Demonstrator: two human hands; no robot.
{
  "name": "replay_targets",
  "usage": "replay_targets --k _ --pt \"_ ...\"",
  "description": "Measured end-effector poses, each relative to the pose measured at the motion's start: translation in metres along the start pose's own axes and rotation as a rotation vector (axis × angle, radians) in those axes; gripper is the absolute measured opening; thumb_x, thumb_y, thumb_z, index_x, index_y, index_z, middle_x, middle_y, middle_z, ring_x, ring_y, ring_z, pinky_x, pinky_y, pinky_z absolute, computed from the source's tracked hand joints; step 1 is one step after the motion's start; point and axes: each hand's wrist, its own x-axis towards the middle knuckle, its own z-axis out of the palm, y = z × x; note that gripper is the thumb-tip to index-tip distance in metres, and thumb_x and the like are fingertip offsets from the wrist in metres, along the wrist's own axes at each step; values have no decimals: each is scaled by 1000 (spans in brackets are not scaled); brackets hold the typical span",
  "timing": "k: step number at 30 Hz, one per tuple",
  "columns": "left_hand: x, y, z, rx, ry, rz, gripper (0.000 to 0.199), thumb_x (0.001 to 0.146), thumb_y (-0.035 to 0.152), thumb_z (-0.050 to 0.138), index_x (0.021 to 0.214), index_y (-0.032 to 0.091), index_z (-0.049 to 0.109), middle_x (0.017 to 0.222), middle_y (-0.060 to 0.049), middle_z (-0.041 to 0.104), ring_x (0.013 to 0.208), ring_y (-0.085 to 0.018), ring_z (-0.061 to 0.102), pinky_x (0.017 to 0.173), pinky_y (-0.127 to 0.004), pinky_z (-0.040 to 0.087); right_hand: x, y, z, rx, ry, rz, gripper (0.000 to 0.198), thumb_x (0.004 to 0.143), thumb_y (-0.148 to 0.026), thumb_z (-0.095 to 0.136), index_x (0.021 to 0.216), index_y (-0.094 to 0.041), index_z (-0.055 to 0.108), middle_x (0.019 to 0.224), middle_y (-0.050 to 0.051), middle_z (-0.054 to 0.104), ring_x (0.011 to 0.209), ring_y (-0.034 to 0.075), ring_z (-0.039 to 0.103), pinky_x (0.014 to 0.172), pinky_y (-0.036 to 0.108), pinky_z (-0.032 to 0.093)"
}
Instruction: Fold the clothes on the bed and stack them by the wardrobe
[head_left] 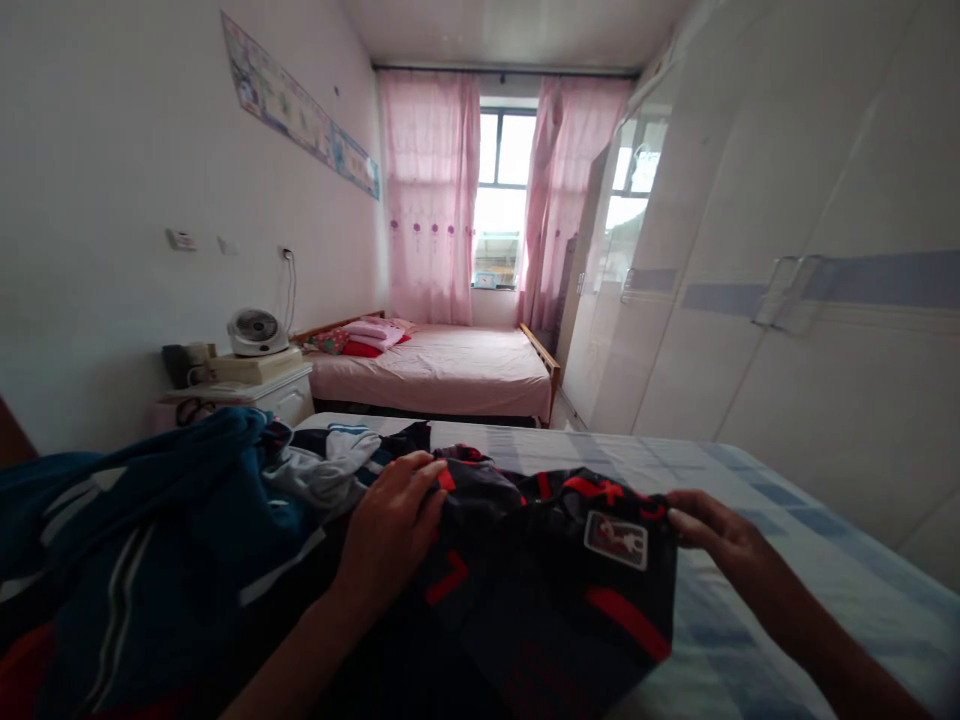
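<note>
From my head view, my right thumb and fingers pinch the edge of a black-and-red garment (540, 610) above the checked sheet (757, 620). My left hand (394, 520) rests on it; whether it grips, I cannot tell. The garment's dark lower part and the blue clothing (195, 560) are cut off.

Left hand (396, 515): palm down, fingers bent
Right hand (716, 528): thumb pinched toward fingers
Forearms (304, 650): both bare, angled inward

Bare hands (396, 525) and bare forearms (806, 615)
</note>
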Motion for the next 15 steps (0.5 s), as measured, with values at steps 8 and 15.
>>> replay_targets --k 8,15 --pt "-26 -28 33 305 -463 -352 42 88 38 39 121 18 58 118 -12 64 104 -29 62 85 -42 48 13 79 8 -294 -15 171 59 68 -50 53 113 -13 59 113 16 64 92 25 64 82 34 48" --pt "1 -22 -8 -116 -158 -319 43 87 49 37 102 20 65 104 -4 70 97 -24 63 86 -32 48 17 55 66 -191 -245 -15 23 71 -38 56 80 -21 68 78 2 70 78 22 63 71 30 47"
